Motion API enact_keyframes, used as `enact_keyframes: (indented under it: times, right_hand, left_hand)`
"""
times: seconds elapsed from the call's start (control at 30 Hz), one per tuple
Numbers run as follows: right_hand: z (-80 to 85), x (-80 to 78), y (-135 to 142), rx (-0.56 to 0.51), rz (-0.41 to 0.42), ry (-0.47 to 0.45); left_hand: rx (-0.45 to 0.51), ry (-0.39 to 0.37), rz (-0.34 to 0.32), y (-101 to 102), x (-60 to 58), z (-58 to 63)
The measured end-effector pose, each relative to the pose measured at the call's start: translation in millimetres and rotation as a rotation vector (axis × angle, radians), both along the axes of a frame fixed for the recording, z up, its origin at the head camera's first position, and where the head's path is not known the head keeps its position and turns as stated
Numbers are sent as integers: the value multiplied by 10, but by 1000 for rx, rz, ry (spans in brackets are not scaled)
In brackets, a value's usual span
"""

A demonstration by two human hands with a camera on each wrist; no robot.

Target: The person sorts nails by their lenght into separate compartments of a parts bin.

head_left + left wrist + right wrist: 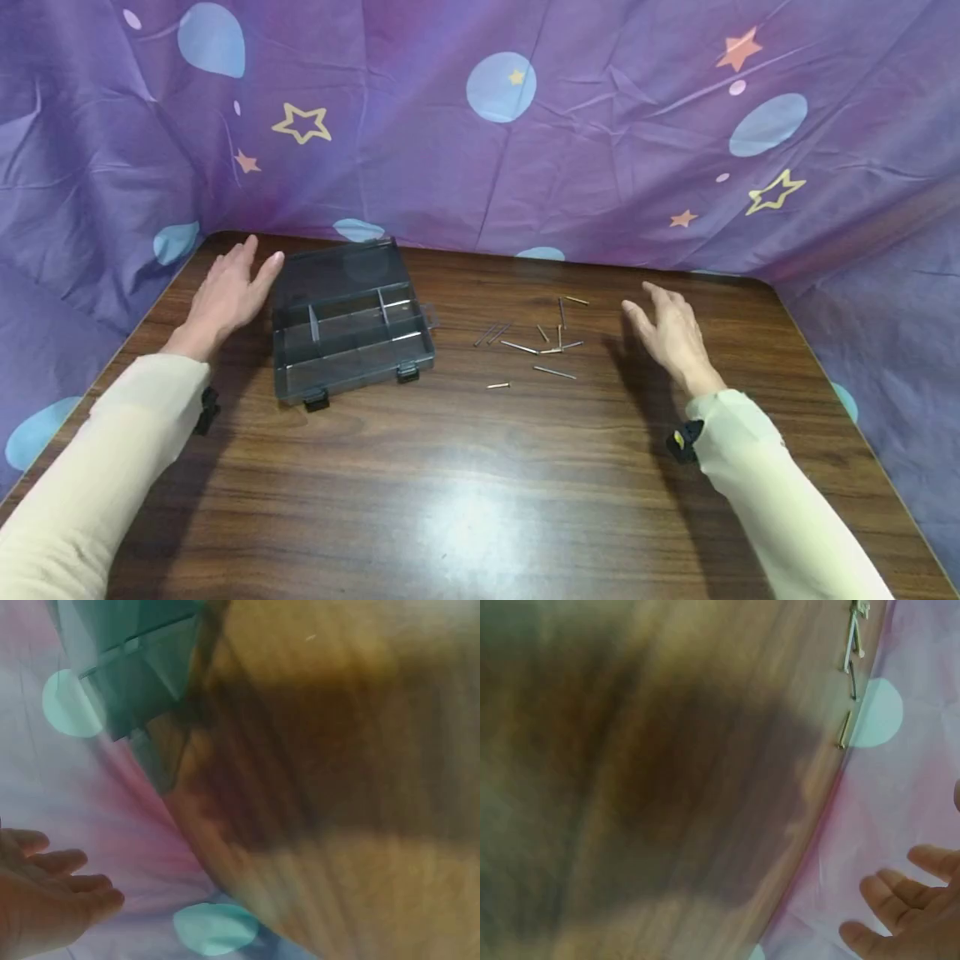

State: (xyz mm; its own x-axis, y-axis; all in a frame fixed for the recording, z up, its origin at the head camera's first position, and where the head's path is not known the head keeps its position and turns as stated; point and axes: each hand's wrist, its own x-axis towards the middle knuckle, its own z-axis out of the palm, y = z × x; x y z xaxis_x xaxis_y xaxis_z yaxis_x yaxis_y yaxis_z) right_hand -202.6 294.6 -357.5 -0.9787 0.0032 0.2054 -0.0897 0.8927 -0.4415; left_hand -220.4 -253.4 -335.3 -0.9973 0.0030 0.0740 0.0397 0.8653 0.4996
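Observation:
A dark translucent plastic organizer box [352,367] with dividers stands with its lid [337,271] raised toward the back, left of the middle. My left hand [227,292] hovers beside its left side, fingers spread and holding nothing; the left wrist view shows the same hand [56,900] with loosely extended fingers. Several nails or screws [553,372], some silver and some brass-coloured, lie scattered right of the box. To their right my right hand [670,333] is held over the table, its fingers relaxed and nothing in them. In the right wrist view, some nails [853,637] appear near the table's far edge.
The wooden table [375,500] has a bright glare spot at its front middle. A purple cloth [420,167] with stars and planets hangs behind the table and along both sides. Two black latches [317,400] stick out from the box's front.

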Motion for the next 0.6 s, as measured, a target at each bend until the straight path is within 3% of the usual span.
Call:
enact_keyframes:
  times: [0.27,0.6]
  right_hand:
    - [-116,123,-95,-74,76,58]
    - [-211,220,-319,-210,182,-53]
  left_hand:
    - [120,-31,55,-67,159,-166]
    - [382,-199,111,-136,287,-318]
